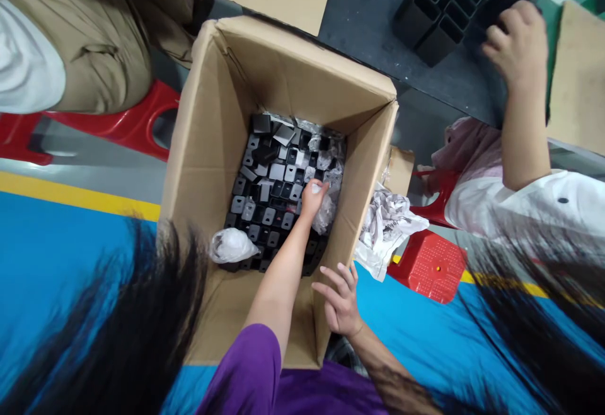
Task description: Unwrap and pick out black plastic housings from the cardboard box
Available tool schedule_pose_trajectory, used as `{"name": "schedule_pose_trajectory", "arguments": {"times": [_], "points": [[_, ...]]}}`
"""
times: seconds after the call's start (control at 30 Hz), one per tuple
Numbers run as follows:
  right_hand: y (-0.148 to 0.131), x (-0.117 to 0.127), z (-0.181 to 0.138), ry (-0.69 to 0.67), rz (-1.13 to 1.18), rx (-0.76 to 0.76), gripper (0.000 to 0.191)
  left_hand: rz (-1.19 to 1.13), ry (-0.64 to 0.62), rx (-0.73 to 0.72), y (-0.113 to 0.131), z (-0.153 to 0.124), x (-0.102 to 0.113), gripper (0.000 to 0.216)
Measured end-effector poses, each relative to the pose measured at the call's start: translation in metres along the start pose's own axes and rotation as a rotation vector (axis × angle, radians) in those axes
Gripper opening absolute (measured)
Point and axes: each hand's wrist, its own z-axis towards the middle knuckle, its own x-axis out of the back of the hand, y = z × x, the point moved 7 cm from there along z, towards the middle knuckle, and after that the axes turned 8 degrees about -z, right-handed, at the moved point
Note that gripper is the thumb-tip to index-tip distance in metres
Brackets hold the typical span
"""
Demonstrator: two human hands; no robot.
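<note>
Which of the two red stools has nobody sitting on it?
The small red stool on the blue floor, right of the cardboard box, stands free with its perforated top showing. The other red stool, at upper left, is mostly covered by a seated person in khaki.

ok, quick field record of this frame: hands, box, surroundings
left hand: left hand deep in the cardboard box, fingers closed on a small pale piece among the black plastic parts
right hand: right hand open, at the box's near right wall, holding nothing
box contents: black parts, clear plastic wrap
beside box: crumpled paper, red stool
co-worker: another person's hand on a black tray on the table
</note>
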Motion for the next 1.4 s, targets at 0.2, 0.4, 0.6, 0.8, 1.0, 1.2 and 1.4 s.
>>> {"name": "schedule_pose_trajectory", "arguments": {"times": [0.2,0.4,0.6,0.8,1.0,1.2,1.4], "points": [[0.0,-0.001,-0.002,-0.045,0.017,-0.014,0.043,0.203,-0.16,-0.084,0.021,0.02,-0.018,0.052],[0.001,-0.003,-0.007,-0.062,0.013,-0.028,0.045,0.198,-0.213,-0.137,0.014,0.027,-0.031,0.037],[0.0,-0.003,-0.004,-0.028,0.009,-0.032,0.041,0.012,-0.119,-0.065,0.011,0.037,-0.028,0.018],[-0.002,-0.002,-0.001,-0.017,0.018,-0.002,0.043,-0.338,-0.07,-0.038,0.006,0.032,-0.017,0.019],[0.0,-0.005,-0.008,-0.081,0.022,-0.044,0.043,-0.495,0.035,0.004,-0.002,0.023,-0.015,0.026],[0.0,-0.003,-0.004,-0.064,0.034,-0.033,0.043,-0.306,0.103,0.057,-0.012,0.018,0.01,0.028],[0.0,-0.003,-0.004,-0.02,0.029,-0.022,0.042,0.035,0.001,-0.05,0.004,0.03,0.017,0.036]]}}
